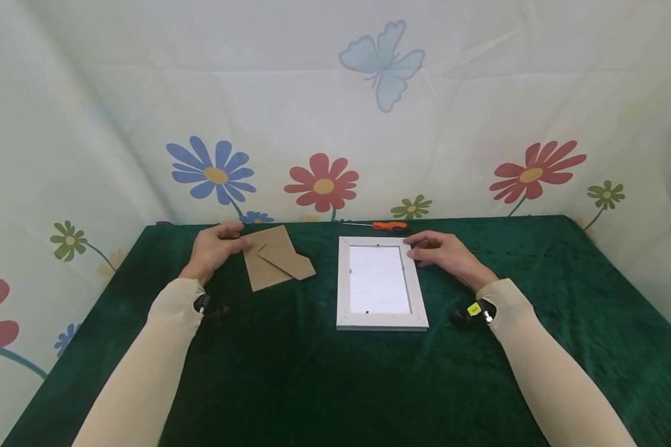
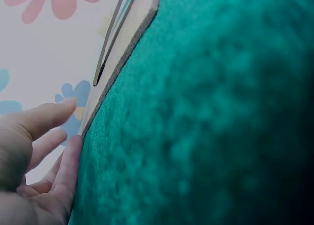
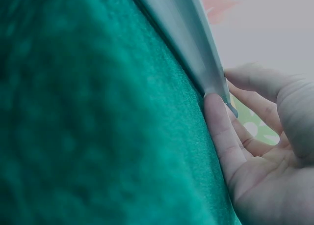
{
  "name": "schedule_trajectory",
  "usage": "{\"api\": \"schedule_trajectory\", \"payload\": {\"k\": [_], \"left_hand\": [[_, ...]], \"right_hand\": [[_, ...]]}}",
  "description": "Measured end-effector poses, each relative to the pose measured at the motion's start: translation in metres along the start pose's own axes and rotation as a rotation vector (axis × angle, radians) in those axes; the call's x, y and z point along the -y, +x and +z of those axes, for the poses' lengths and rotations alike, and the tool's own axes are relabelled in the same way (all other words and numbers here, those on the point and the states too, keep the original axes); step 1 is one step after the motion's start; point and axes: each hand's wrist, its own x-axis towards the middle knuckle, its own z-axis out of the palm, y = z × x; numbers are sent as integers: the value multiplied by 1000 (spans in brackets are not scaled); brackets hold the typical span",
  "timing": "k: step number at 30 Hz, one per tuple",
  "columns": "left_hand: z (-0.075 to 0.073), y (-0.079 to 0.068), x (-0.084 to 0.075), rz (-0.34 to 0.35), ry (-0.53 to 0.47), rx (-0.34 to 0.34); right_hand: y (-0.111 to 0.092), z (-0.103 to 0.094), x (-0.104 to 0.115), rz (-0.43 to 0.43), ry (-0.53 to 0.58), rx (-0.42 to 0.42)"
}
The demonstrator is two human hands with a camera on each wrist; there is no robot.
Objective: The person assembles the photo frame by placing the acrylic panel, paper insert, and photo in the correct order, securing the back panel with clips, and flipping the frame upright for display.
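The backing board (image 1: 265, 272) lies detached, left of the white photo frame (image 1: 343, 285), whose back is uncovered. The left hand (image 1: 212, 248), unclenched, touches the board's edge; the relaxed right hand (image 1: 446, 256) touches the frame's far right corner.

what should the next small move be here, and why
I'd probably lift the brown board slightly with the left hand, since that hand touches its edge. The board lies beside the white frame, whose white middle is uncovered, and the right hand touches the frame near its far right corner, so it could keep the frame steady.
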Motion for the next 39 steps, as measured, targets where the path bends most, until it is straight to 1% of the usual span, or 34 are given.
{"api": "schedule_trajectory", "payload": {"k": [6,14,19,23,32,35,39], "left_hand": [[1,1,0,-11,71,-1],[5,4,-2,-39,147,-19],[5,3,-2,-37,164,-12],[5,2,-3,-27,167,-8],[3,2,-2,-42,145,7],[3,1,0,-44,122,8],[1,1,2,-46,66,14]], "right_hand": [[0,-1,1,0,2,2],[-1,1,1,3,12,4],[-1,1,1,1,20,3],[-1,1,1,0,24,1],[-1,1,-1,6,20,0],[-1,1,-1,7,18,-2],[0,1,-1,5,13,-6]]}}
